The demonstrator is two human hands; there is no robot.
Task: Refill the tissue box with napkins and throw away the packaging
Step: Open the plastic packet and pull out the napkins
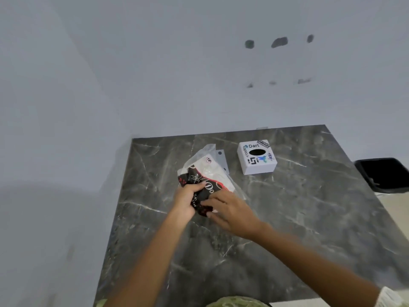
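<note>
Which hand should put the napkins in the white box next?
Probably the right hand: the tissue box sits on its side, while the left hand grips the napkin pack by its dark end.

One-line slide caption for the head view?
Left hand grips, right hand pinches the napkin pack over a marble table; the stickered tissue box stands apart behind it.

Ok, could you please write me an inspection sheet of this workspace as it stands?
Surface: dark veined marble table.
Job's things: napkin pack mid-table, in plastic wrap; white tissue box beyond it, slot showing no napkin.
Clutter: flat white plate partly under the pack.
Hands: left hand grips the pack's near end; right hand pinches it too.
Cables: nothing seen.
Surroundings: pale wall, dark marks; black object past the table's right edge.
</note>
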